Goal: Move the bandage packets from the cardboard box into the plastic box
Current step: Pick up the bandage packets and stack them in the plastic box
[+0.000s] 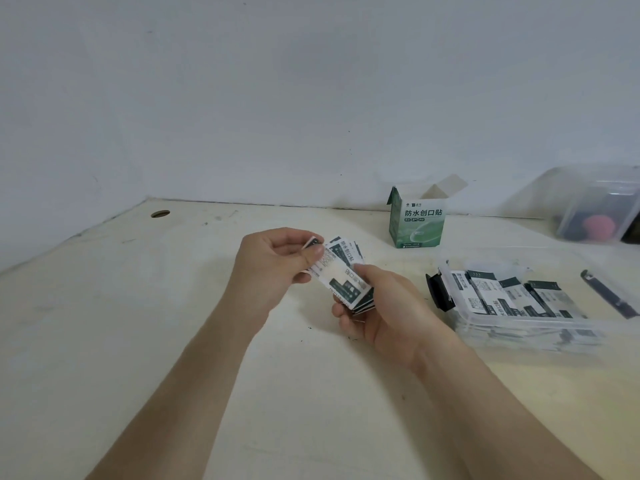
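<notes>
Holding a fanned stack of bandage packets [346, 278] above mid-worktop [173, 306], head view: the right hand [374, 313] grips the stack's lower end and the left hand [273, 261] pinches its upper packets. The cardboard box [417, 223] stands open near the far edge. The plastic box [540, 322], partly filled, lies near the right edge. Probable next move: carry the stack rightward over its black latch [438, 292]. A dark tool [609, 296] lies beyond.

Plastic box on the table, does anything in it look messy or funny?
The packets in the plastic box lie tilted and overlapping, not in a neat row. The stack held by the left hand and right hand is fanned too. Nothing looks torn.
</notes>
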Motion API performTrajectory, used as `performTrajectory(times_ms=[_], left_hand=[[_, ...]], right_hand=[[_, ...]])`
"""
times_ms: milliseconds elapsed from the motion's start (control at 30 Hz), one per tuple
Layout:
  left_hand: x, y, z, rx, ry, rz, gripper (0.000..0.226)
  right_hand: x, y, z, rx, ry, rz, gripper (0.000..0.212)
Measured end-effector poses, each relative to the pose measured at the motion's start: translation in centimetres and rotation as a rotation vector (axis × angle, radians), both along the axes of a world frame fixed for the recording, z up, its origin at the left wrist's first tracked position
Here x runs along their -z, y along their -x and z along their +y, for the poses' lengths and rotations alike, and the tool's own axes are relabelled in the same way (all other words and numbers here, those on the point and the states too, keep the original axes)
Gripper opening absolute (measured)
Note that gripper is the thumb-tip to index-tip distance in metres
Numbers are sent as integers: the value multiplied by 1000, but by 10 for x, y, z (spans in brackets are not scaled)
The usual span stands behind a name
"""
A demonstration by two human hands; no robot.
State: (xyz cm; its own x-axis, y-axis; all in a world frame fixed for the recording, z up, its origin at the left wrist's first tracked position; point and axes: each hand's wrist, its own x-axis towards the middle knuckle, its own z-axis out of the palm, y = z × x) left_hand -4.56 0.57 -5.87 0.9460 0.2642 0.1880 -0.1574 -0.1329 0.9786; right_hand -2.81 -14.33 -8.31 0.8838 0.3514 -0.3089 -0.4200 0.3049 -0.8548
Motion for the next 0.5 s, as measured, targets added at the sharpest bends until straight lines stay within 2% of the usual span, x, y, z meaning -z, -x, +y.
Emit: performTrajectory(times_ms=[133, 300, 400, 433, 500], left_hand=[[5, 0, -9, -64, -179, -72, 13], [9, -2, -8, -169, -410, -137, 23], [6, 0, 2, 99, -218, 15, 40], [5, 1, 5, 176, -221, 44, 43], [3, 4, 10, 200, -341, 36, 34]], right_hand=[[-1, 3, -3, -125, -48, -42, 35], [0, 1, -4, -189, 20, -137, 35], [0, 2, -6, -237, 92, -185, 36], [-1, 3, -6, -249, 122, -198, 37], [-3, 5, -6, -248, 177, -201, 38]])
